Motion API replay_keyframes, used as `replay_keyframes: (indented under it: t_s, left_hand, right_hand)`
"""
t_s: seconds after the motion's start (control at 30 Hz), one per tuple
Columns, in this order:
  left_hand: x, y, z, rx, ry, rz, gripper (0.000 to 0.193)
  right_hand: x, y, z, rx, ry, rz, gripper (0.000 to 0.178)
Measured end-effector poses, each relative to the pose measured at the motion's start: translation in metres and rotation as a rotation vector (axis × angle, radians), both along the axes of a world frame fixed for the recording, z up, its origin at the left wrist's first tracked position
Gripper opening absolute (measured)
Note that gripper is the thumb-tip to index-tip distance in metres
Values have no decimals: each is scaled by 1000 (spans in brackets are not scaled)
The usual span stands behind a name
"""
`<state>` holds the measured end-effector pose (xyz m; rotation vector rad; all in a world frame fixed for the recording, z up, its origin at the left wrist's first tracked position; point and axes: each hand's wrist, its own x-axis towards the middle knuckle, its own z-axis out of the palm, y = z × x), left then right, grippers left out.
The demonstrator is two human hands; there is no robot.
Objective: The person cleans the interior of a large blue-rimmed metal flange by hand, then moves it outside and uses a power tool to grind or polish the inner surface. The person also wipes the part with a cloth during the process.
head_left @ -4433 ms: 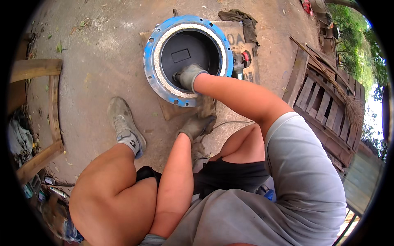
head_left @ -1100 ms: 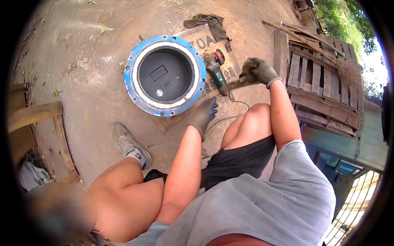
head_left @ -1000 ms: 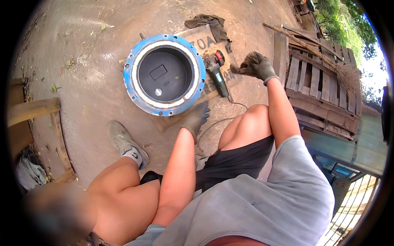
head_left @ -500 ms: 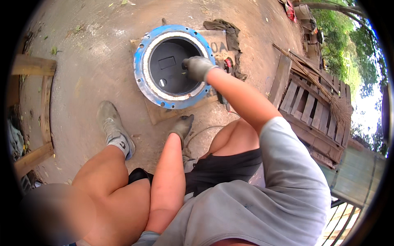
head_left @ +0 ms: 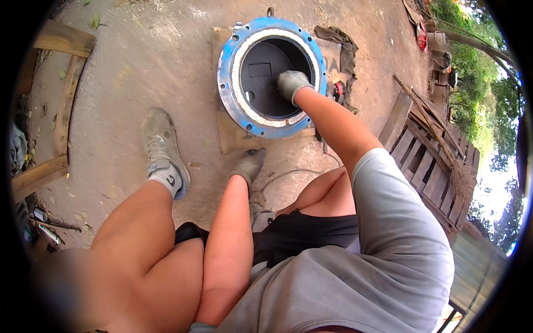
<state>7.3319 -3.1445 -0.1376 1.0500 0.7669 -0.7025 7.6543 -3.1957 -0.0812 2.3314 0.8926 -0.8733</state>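
A round blue flange (head_left: 226,105) with bolt holes and a whitish inner ring surrounds a dark, hollow interior. My right hand (head_left: 292,86), in a grey glove, reaches over its right side into the opening. Its fingers are curled closed, and whatever they hold is hidden beneath the hand. A rectangular outline (head_left: 260,69) shows on the dark surface inside, with a small pale spot (head_left: 250,96) below it. Resting along my thigh, my left forearm ends in a gloved left hand (head_left: 250,165) before the flange, fingers loosely extended and apparently holding nothing.
Flattened cardboard (head_left: 230,139) lies under the flanged piece. A dark rag (head_left: 340,47) and a red-and-black tool (head_left: 338,89) lie to its right, and a cable (head_left: 294,171) runs nearer me. Wooden pallets (head_left: 430,161) with a twig broom (head_left: 462,177) stand right; a wooden frame (head_left: 69,102) stands left.
The view has shifted, so the flange appears farther right and higher. My right hand has moved slightly nearer me within the opening. My left hand stays before the flange.
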Motion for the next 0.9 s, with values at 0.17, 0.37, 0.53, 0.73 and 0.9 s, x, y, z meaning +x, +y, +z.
replay_keyframes:
  t_s: [0.17, 0.37, 0.53, 0.73, 0.9]
  left_hand:
    - [13, -2, 17, -20, -4, 19, 49]
    - [9, 0, 12, -71, 72, -37, 49]
    - [12, -3, 13, -42, 74, -57, 48]
    - [17, -13, 13, -45, 63, -66, 49]
    - [5, -11, 0, -47, 73, -75, 51]
  right_hand:
    - [5, 4, 6, -37, 6, -12, 29]
    - [-2, 13, 31, 38, 60, -103, 34]
    - [4, 20, 57, 129, 69, -142, 34]
    - [9, 1, 29, 100, 15, 34, 46]
    - [20, 11, 18, 65, -1, 183, 48]
